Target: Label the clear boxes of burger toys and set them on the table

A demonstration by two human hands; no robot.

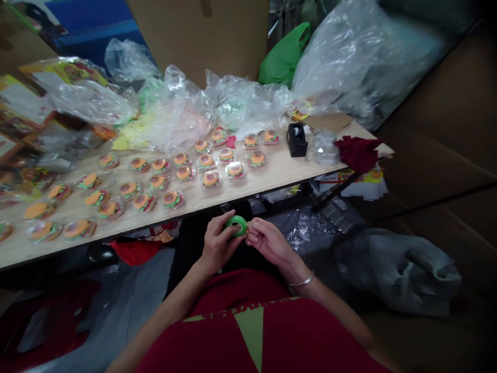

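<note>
In front of my body, below the table edge, my left hand (220,239) grips a green ring that looks like a roll of tape (235,225). Its fingers close around the left side and lower rim, and the hole faces up. My right hand (267,239) is pinched at the right edge of the roll, fingertips pressed together; any small piece between them is hidden. On the table, several toy burgers in clear plastic packs (173,198) stand in loose rows beyond my hands. A black tape dispenser (297,140) stands at the table's right end.
Crumpled clear plastic bags (248,101) line the back of the table before a large cardboard box (202,36). Near the right corner lie a clear plastic container (325,146) and a dark red cloth (357,153). A green bag (285,57) sits behind.
</note>
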